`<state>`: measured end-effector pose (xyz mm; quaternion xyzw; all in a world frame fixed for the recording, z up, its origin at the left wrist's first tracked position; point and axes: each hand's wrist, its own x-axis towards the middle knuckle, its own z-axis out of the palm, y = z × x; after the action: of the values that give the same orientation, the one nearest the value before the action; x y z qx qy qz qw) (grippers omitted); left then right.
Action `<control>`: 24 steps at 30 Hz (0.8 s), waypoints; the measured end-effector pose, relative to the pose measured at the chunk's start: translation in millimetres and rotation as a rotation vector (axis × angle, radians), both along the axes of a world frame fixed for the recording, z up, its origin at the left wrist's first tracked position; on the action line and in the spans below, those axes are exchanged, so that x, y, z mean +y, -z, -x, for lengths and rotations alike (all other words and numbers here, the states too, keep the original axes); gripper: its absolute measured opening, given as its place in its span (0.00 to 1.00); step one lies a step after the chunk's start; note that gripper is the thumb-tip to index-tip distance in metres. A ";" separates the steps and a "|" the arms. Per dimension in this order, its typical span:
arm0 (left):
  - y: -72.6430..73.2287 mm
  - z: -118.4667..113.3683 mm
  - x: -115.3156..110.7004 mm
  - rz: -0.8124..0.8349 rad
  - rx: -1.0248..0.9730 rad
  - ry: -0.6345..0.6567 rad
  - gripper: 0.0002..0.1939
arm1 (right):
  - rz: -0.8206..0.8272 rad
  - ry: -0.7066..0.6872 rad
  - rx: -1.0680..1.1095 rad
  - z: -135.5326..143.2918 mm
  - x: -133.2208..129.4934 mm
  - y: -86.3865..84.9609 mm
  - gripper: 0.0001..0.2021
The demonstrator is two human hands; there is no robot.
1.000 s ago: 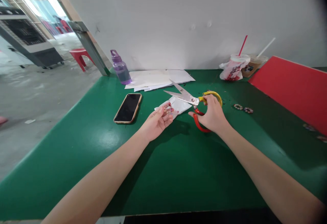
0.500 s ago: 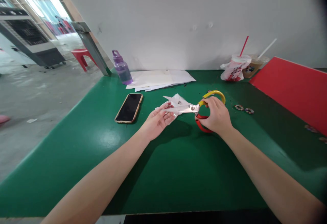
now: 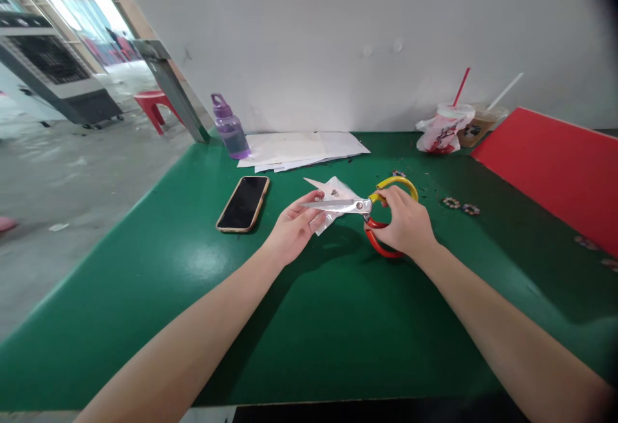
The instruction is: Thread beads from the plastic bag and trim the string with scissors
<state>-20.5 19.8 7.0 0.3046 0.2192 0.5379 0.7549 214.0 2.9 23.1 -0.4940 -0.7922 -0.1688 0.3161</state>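
Steel blades of the scissors (image 3: 338, 204), spread wide a second ago, now lie shut across the clear plastic bag (image 3: 333, 191). Right hand (image 3: 403, 220) is curled tight through the yellow and red handles. Left hand (image 3: 294, 226) pinches the bag's near edge, just above the green surface (image 3: 313, 320).

Closed scissors (image 3: 360, 205), clear packet (image 3: 333, 196) in blades
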 end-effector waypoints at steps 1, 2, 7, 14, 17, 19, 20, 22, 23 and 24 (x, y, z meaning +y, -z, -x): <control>0.1 -0.2 -0.2 -0.009 0.009 0.010 0.15 | -0.007 0.001 -0.003 0.5 -0.1 -0.1 0.21; 0.1 -0.4 -0.5 -0.017 0.017 0.018 0.15 | -0.013 0.003 -0.008 0.8 -0.1 -0.2 0.21; -0.1 -1.3 -2.4 -0.062 0.054 0.037 0.15 | -0.037 0.006 -0.042 1.7 -0.2 -1.5 0.19; 2.3 -2.1 -4.2 -0.115 0.121 0.056 0.15 | -0.090 0.009 -0.099 3.8 -1.1 -2.7 0.20; 2.8 -2.0 -4.4 -0.121 0.158 0.054 0.15 | -0.096 0.017 -0.111 4.5 -1.6 -3.0 0.19; 2.9 -1.9 -4.4 -0.120 0.177 0.045 0.15 | -0.105 0.021 -0.124 4.8 -2.1 -2.9 0.19; 2.9 -1.8 -4.4 -0.119 0.184 0.039 0.15 | -0.109 0.023 -0.130 4.8 -2.2 -2.8 0.19; 3.0 -1.7 -4.2 -0.114 0.191 0.028 0.15 | -0.115 0.029 -0.137 4.7 -2.4 -2.2 0.19; 3.1 -1.7 -4.1 -0.112 0.192 0.023 0.15 | -0.116 0.031 -0.137 4.6 -2.4 -1.8 0.19; 3.3 -1.7 -4.0 -0.111 0.191 0.019 0.15 | -0.117 0.033 -0.138 4.3 -2.3 -1.3 0.19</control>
<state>-18.8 15.8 3.7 0.3977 0.2571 0.5105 0.7177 209.6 0.6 24.4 -0.4747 -0.7928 -0.2536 0.2861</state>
